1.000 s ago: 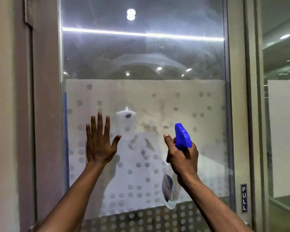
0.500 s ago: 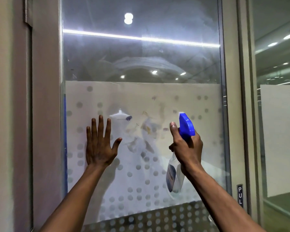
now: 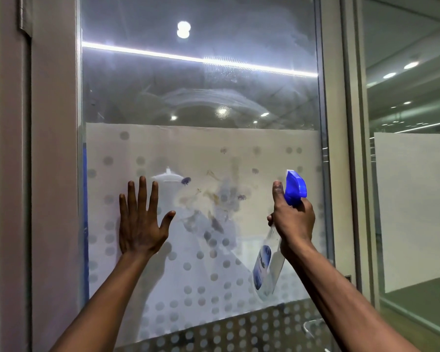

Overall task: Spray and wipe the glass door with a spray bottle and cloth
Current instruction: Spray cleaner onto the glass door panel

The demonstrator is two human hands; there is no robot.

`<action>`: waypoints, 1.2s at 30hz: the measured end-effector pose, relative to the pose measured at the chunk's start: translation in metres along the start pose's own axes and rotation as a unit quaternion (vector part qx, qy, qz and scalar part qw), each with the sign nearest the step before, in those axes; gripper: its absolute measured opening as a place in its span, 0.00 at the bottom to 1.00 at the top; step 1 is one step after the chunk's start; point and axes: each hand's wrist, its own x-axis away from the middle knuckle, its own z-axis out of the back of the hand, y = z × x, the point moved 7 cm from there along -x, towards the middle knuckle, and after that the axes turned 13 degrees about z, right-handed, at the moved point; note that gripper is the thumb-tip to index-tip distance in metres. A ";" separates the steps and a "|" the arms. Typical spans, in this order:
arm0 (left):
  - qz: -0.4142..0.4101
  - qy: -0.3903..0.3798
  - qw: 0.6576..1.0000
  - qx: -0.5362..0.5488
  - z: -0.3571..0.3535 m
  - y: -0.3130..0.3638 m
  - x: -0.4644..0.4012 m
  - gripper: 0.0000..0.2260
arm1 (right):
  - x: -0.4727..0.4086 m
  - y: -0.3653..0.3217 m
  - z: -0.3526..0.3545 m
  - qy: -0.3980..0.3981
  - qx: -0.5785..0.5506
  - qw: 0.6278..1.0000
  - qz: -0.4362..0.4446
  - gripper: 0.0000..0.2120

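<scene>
The glass door (image 3: 201, 97) fills the middle of the head view, clear above and frosted with grey dots below. Brown and purple smudges (image 3: 214, 199) mark the frosted part between my hands. My left hand (image 3: 140, 222) lies flat on the glass with its fingers spread and holds nothing. My right hand (image 3: 292, 219) grips a clear spray bottle (image 3: 267, 268) with a blue trigger head (image 3: 295, 186), its nozzle close to the glass at the right side. No cloth is in view.
A beige door frame (image 3: 54, 174) runs down the left, and another frame post (image 3: 341, 148) stands to the right. Beyond it is a second glass panel (image 3: 412, 174). A metal handle (image 3: 313, 329) shows at the bottom right.
My right hand has raised the spray bottle and carried it rightward along the glass. My left hand has stayed flat on the same spot.
</scene>
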 end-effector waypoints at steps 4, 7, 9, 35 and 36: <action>-0.002 0.007 1.000 0.001 -0.001 0.000 0.000 0.39 | 0.015 0.009 -0.002 -0.054 0.007 0.998 0.009 0.21; -0.003 0.011 1.000 -0.001 -0.002 -0.002 0.000 0.38 | 0.036 0.009 -0.014 -0.130 0.008 0.991 0.031 0.21; -0.005 0.011 1.000 -0.003 -0.002 -0.002 -0.001 0.39 | 0.052 0.012 -0.023 -0.168 0.008 0.985 0.032 0.23; -0.010 0.011 1.000 -0.010 -0.007 -0.004 0.000 0.38 | 0.113 0.031 -0.011 -0.165 0.018 0.985 0.038 0.29; -0.010 0.010 1.000 -0.007 -0.006 -0.004 0.000 0.38 | 0.104 0.036 -0.001 -0.130 0.014 0.991 0.019 0.28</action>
